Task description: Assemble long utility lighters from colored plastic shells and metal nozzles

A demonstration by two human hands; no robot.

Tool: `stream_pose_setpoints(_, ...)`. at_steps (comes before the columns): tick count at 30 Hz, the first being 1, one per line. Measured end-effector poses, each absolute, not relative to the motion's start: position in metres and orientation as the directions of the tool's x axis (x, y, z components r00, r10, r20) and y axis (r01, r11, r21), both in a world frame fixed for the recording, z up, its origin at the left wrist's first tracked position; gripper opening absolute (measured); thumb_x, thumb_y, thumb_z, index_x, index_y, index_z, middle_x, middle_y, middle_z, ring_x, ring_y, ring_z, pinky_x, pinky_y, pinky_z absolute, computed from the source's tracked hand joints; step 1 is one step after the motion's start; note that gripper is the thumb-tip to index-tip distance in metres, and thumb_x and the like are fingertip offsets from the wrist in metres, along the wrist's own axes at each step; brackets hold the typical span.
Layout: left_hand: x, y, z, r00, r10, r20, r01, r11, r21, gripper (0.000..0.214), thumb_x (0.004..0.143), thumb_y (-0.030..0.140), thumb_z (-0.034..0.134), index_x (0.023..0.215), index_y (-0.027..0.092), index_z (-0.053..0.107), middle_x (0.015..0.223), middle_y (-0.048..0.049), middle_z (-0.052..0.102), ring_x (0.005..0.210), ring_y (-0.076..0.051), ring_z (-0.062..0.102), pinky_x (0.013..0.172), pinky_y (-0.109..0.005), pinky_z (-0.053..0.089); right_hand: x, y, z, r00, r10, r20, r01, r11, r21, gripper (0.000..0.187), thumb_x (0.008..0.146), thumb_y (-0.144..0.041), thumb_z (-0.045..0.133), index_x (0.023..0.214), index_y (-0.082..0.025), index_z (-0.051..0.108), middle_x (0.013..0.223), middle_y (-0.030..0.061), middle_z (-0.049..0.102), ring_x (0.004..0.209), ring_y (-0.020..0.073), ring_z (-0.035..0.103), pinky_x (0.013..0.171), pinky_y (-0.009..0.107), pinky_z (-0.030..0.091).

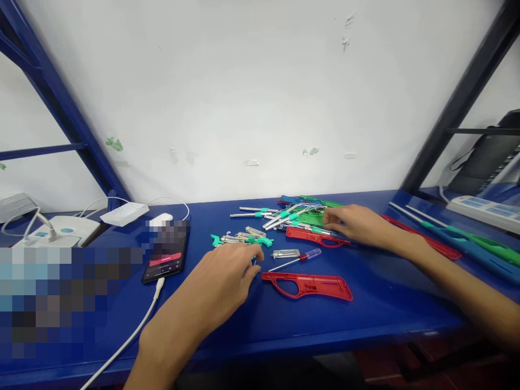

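My left hand (227, 273) hovers low over the table, palm down, thumb and forefinger bent and apart. Just beyond its knuckles lie green plastic triggers (266, 241) and several small clear-and-metal parts (254, 232). My right hand (351, 223) reaches into a heap of lighter parts, fingers curled down at the heap's right side; whatever is between the fingertips is hidden. That heap has metal lighter tubes (280, 218) with green collars, a green shell (312, 218) and a red shell half (309, 236). Between the hands are a screwdriver (311, 254), a small clear part (285, 253) and a red lighter shell half (320, 287).
On the left are a phone (173, 254) with a white cable (142, 319), a white paper (124, 214) and a power strip (67, 230). Blue and green lighters (467, 241) lie at the right, near another power strip (487, 211). A white wall (260, 108) stands behind the blue table (390, 303).
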State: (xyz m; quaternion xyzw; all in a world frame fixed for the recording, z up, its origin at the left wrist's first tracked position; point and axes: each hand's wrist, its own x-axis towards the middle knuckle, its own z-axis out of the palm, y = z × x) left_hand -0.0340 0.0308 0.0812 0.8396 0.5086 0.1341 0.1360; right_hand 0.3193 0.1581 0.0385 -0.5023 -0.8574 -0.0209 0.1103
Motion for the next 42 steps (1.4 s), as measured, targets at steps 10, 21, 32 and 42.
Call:
stream_pose_setpoints(10,-0.031,0.029,0.082,0.452,0.873,0.184,0.812,-0.488,0.319,0.027,0.111,0.026,0.041,0.095,0.025,0.062,0.094,-0.0004,0.071,0.085,-0.023,0.064,0.072,-0.035,0.037,0.324,0.16,0.043,-0.419,0.853,0.312,0.878,0.468,-0.103,0.019,0.098,-0.037,0.055,0.1,-0.025,0.07,0.091,0.0062,0.079,0.077,0.0255,0.071,0.064,0.034,0.045)
stream_pose_setpoints(21,-0.028,0.032,0.081,0.446,0.876,0.185,0.822,-0.482,0.302,0.028,0.11,0.025,0.041,0.094,0.025,0.063,0.096,-0.0012,0.073,0.086,-0.025,0.066,0.074,-0.036,0.039,0.31,0.144,0.036,-0.519,0.795,0.313,0.838,0.545,0.005,0.022,0.098,-0.037,0.055,0.097,-0.026,0.075,0.102,0.0088,0.077,0.092,0.0298,0.07,0.079,0.043,0.052)
stream_pose_setpoints(32,-0.026,0.034,0.08,0.445,0.876,0.188,0.834,-0.481,0.269,0.028,0.109,0.023,0.041,0.091,0.024,0.062,0.094,-0.0021,0.072,0.085,-0.024,0.066,0.072,-0.035,0.038,0.318,0.158,0.023,-0.553,0.789,0.267,0.812,0.582,-0.038,0.03,0.104,-0.047,0.051,0.094,-0.025,0.07,0.093,0.0067,0.078,0.08,0.0256,0.07,0.068,0.038,0.05)
stream_pose_setpoints(42,-0.027,0.033,0.082,0.442,0.879,0.179,0.84,-0.476,0.261,0.028,0.109,0.022,0.041,0.093,0.023,0.064,0.095,-0.0028,0.073,0.086,-0.025,0.068,0.074,-0.036,0.041,0.319,0.154,0.038,-0.441,0.76,0.477,0.833,0.544,-0.097,0.031,0.107,-0.047,0.047,0.11,-0.024,0.068,0.11,0.0094,0.08,0.095,0.0299,0.075,0.079,0.04,0.055)
